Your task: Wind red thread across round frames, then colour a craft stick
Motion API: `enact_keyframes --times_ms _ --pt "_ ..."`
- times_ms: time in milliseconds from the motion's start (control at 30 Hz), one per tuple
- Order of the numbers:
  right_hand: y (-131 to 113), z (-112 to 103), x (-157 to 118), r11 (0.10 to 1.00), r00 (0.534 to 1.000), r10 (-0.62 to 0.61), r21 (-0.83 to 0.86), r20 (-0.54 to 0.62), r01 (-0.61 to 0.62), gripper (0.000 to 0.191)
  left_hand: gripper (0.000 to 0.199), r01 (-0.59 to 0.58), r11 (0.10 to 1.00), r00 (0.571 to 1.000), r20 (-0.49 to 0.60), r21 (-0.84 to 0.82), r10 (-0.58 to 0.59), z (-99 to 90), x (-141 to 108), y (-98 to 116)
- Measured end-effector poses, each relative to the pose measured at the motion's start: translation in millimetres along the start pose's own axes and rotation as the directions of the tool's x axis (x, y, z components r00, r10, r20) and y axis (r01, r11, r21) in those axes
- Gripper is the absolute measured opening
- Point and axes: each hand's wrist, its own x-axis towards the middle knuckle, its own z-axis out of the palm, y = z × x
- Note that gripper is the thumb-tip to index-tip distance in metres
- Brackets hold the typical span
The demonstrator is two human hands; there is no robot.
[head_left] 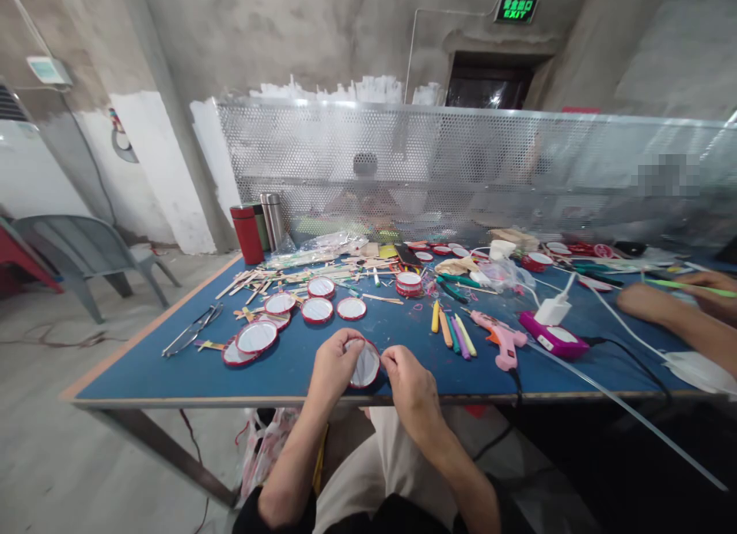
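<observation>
A round white disc with a red rim (365, 364) is tilted up at the front edge of the blue table. My left hand (337, 359) grips its left side, thumb over the white face. On the opposite side, my right hand (408, 374) has thumb and forefinger pinched together at the red rim; whatever small thing is between them cannot be made out. Similar discs lie behind and to the left, among them one flat disc (351, 308) and an overlapping one (257, 337). A short stack of red-rimmed discs (408, 284) stands farther back.
Right of my hands lie several crayons (454, 333), a pink glue gun (500, 336) and a purple power strip (553, 336) with cables. Glasses (193, 329) rest at left. Wooden sticks (253, 279) litter the back left, near a red flask (247, 235). Another person's hand (648, 302) is at far right.
</observation>
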Motion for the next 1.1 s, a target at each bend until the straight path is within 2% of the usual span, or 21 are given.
enact_keyframes --times_ms 400,633,800,1100 --pt "-4 6 2 0.986 0.995 0.069 -0.144 -0.070 -0.079 0.018 0.022 0.028 1.000 0.998 -0.063 -0.002 -0.028 -1.1 -2 2" --pt "-7 2 -9 0.994 0.997 0.020 -0.110 -0.071 -0.028 0.020 0.021 0.023 1.000 0.996 -0.088 -0.016 -0.024 0.4 -1 1" --pt "-13 0 -23 0.999 0.997 -0.039 0.007 -0.060 0.040 0.025 0.020 0.018 0.999 0.996 -0.088 -0.026 -0.020 0.6 -2 0" --pt "-18 -1 -27 0.999 1.000 0.025 0.046 0.018 -0.026 0.024 0.023 0.019 0.999 0.996 -0.083 -0.050 -0.023 -2.9 -5 2"
